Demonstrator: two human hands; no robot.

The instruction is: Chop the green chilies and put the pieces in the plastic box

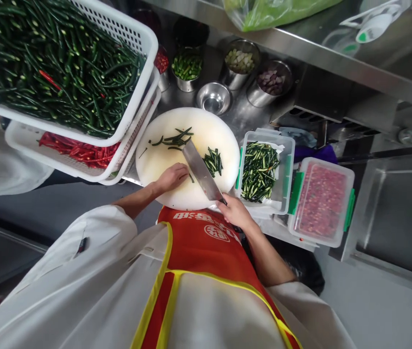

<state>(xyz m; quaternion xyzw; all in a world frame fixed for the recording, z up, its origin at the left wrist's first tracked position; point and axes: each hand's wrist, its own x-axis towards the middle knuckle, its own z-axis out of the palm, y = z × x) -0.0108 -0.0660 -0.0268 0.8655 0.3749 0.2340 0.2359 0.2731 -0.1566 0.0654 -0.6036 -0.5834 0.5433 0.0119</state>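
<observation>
My right hand grips the handle of a cleaver, its broad blade lying diagonally across the round white cutting board. Left of the blade, my left hand is closed, fingers curled down on a green chili pepper; only a short end of it shows beside the fingertips. Toward the far side of the board lie several loose whole green chilies. A small pile of cut green chili pieces rests to the right of the blade.
At left, white baskets hold green chilies and red chilies. A container of cut chilies and a lidded box of pinkish chopped food stand right. Behind are a steel bowl and several filled steel pots. Another person's sleeve shows left.
</observation>
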